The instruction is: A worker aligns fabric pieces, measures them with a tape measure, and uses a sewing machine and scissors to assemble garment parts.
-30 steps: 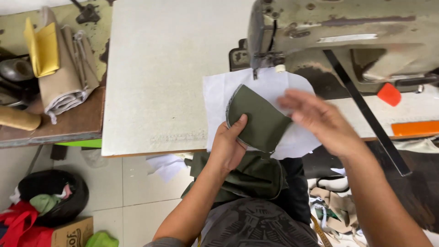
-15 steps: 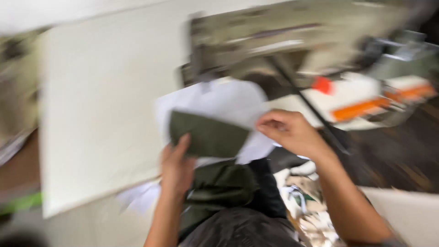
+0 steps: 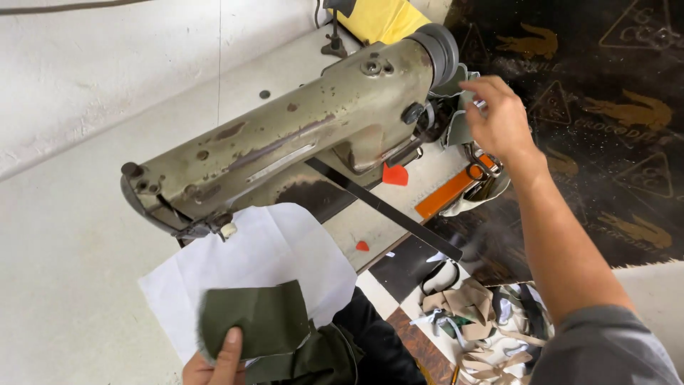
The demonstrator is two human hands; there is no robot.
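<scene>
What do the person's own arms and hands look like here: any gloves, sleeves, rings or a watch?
Both hands are bare, with no gloves. The right hand and its forearm are uncovered up to a short grey sleeve at the upper arm; no watch or ring shows. Only the fingers and knuckles of the left hand are in view, with no ring visible.
</scene>
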